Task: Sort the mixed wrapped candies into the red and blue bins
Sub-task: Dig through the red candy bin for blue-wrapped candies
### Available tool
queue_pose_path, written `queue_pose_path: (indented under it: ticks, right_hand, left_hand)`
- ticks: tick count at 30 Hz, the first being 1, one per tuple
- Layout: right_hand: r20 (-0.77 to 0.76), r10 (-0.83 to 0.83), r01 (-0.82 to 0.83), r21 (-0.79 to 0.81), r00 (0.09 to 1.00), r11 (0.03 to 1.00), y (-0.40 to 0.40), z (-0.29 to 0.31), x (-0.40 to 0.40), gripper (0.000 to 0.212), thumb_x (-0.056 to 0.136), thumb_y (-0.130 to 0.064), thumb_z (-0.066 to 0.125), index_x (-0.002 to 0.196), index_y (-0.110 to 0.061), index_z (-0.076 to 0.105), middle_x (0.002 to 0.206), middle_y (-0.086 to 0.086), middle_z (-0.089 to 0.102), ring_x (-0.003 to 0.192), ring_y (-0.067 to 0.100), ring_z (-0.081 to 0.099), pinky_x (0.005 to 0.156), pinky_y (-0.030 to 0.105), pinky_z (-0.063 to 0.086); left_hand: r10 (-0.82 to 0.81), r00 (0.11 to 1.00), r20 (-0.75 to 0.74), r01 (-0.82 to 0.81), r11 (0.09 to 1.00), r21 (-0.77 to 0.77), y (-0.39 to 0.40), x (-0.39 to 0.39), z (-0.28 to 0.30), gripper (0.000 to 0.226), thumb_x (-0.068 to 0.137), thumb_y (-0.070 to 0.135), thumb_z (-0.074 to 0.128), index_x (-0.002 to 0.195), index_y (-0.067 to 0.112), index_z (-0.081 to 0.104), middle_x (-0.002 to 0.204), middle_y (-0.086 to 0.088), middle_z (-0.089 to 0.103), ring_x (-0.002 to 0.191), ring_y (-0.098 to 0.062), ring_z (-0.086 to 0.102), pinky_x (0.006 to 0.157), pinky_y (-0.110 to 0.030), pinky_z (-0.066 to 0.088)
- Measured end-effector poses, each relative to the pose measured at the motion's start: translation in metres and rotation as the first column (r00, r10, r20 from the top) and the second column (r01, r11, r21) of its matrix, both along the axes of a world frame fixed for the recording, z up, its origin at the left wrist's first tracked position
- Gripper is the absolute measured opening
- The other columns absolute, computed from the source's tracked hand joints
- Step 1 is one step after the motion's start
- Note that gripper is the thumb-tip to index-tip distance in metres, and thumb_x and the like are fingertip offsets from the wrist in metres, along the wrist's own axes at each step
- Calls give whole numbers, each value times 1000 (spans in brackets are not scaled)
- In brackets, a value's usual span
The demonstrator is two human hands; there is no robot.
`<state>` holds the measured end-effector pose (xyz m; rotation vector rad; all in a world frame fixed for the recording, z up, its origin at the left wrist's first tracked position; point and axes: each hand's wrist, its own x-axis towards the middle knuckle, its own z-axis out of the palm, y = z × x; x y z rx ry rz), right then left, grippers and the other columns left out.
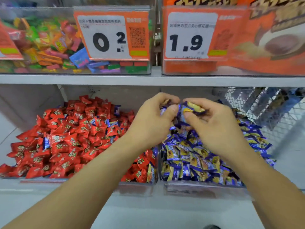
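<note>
Above the blue bin, both hands meet over the heap of blue-and-gold candies. The left hand has its fingers curled and its thumb pressed against a blue-wrapped candy, with a scrap of gold wrapper showing above its fingertips. The right hand pinches a clutch of the same blue and gold wrapped candies between thumb and curled fingers, touching the piece that the left hand grips. How many pieces each hand holds cannot be told.

Directly below the grip lies the blue pile, filling its clear bin to the front wall. Left of the grip, beyond the left forearm, the red bin holds a mound of red candies, with a few stray blue ones scattered on top and a gold-and-blue piece near its front right corner. Right of the grip stands a wire mesh basket. Over the grip runs a shelf edge, and above it sit two orange price tags, one reading 0.2 and one 1.9.
</note>
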<state>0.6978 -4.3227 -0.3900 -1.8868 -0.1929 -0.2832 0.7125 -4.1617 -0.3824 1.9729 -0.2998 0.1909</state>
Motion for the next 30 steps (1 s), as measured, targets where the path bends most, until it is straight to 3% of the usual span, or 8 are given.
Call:
queue_pose_path:
  ticks: [3,7,12,15,19,22,26,30]
  right_hand:
    - [-19,-118,116,-76,993,990,-32,-11,11,38,90,-2,68,98,-39,70,93,-7,75,76,20,73,78,40,61]
    - [-33,-88,84,-108,996,991,-50,-9,16,59,86,13,59,104,-42,71,91,-15,73,55,12,58,49,25,46]
    - [-35,-2,-10,-338,999,941,-46,-4,17,47,87,-7,68,121,-39,68,132,-18,60,105,12,66,96,21,51]
    - [63,85,-53,-399,994,915,-25,-2,10,29,93,-14,66,113,-34,72,118,-21,64,111,-8,57,103,21,43]
    - [253,248,-116,-444,935,889,29,5,-7,23,91,-12,65,109,-24,74,104,-12,67,96,2,61,88,18,46]
    - [181,446,-257,-608,876,751,72,10,-5,23,92,-16,63,114,-22,70,113,-6,63,104,8,60,95,25,45]
    - [-167,385,-322,-866,908,382,108,19,35,50,91,-32,67,138,-27,50,131,2,50,121,26,54,103,42,44]
    - [-360,360,-453,-864,861,220,131,24,76,80,82,-32,81,150,-26,39,150,-1,46,133,21,47,102,27,38]
  left_hand:
    - [-103,993,51,91,976,196,-20,8,-2,52,87,18,71,136,18,53,121,2,63,107,-4,61,93,-16,46]
    - [-165,979,117,106,910,401,-21,10,-4,78,86,37,71,151,22,30,144,-3,47,133,-15,42,101,-15,31]
    - [-25,972,236,-100,857,506,32,7,-16,33,91,16,58,124,23,61,112,0,61,109,-19,55,95,-27,39]
    - [-78,993,89,-7,708,706,74,2,-24,39,95,27,57,134,26,55,131,0,57,126,-20,46,106,-29,34]
    - [-58,963,-264,267,362,893,114,-5,-39,85,75,84,19,144,40,42,160,8,26,151,-21,12,122,-46,15]
    - [-84,969,-233,246,432,868,131,-10,-45,102,62,89,6,133,37,58,154,9,37,148,-17,18,121,-32,11]
    - [-166,981,-99,177,574,799,145,-17,-42,51,93,60,46,128,27,64,141,7,52,138,-9,31,103,-5,10]
    - [-144,989,-27,116,654,747,158,-21,-43,48,94,59,45,115,25,72,121,9,61,118,-5,48,103,-15,33]
